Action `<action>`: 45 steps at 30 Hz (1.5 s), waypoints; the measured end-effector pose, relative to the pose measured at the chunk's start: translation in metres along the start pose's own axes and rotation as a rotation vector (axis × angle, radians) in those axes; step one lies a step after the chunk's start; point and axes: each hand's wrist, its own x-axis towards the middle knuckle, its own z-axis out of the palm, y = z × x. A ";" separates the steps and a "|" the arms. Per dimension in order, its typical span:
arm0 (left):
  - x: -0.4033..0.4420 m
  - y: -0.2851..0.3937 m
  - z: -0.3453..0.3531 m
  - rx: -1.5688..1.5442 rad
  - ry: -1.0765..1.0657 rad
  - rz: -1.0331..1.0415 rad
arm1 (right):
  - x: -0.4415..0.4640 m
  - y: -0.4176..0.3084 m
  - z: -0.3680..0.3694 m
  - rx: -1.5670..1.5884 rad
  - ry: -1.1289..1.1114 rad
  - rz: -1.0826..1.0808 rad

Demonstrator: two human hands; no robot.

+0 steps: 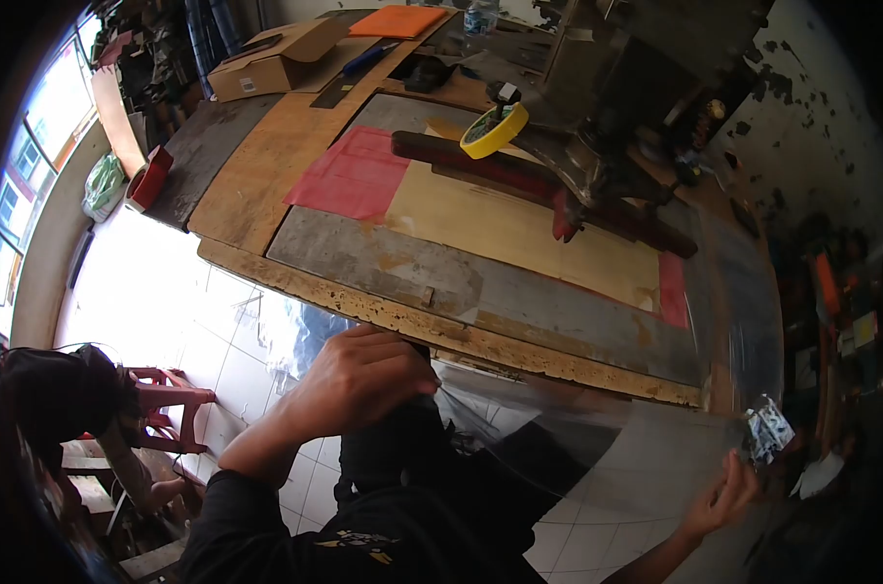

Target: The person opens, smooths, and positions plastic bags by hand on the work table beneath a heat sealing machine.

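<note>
A clear plastic sheet [646, 453] hangs in front of the table edge, stretched between my two hands and blurred in places. My left hand [363, 375] is closed at the sheet's left end, close to the table's front edge. Off to the lower right, my right hand [728, 494] pinches the sheet's other side, the grip partly smeared. On the table, a press with a long dark red bar [480, 167] stands over a tan sheet [461, 219] and a pink-red sheet [349, 170]. A yellow tape roll [495, 130] hangs on the press.
The worn wooden table edge [441, 331] runs across in front of me. A cardboard box [271, 63], an orange folder [398, 21] and a red tape roll [149, 179] lie on the left and back. A red stool [174, 399] stands at left. Crumpled shiny plastic [769, 431] is at right.
</note>
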 end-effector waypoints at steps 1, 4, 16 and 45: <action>0.000 0.001 0.000 0.009 0.027 -0.039 | -0.002 0.003 0.003 0.032 -0.079 0.012; -0.005 -0.004 0.002 -0.450 -0.066 -0.205 | -0.011 0.009 0.012 0.034 -0.049 0.018; -0.012 -0.040 0.018 -1.114 -0.095 -0.322 | -0.052 0.036 0.010 -0.008 -0.323 0.402; -0.001 -0.023 0.024 -0.610 -0.217 -0.283 | -0.093 0.058 0.027 0.021 -0.191 0.484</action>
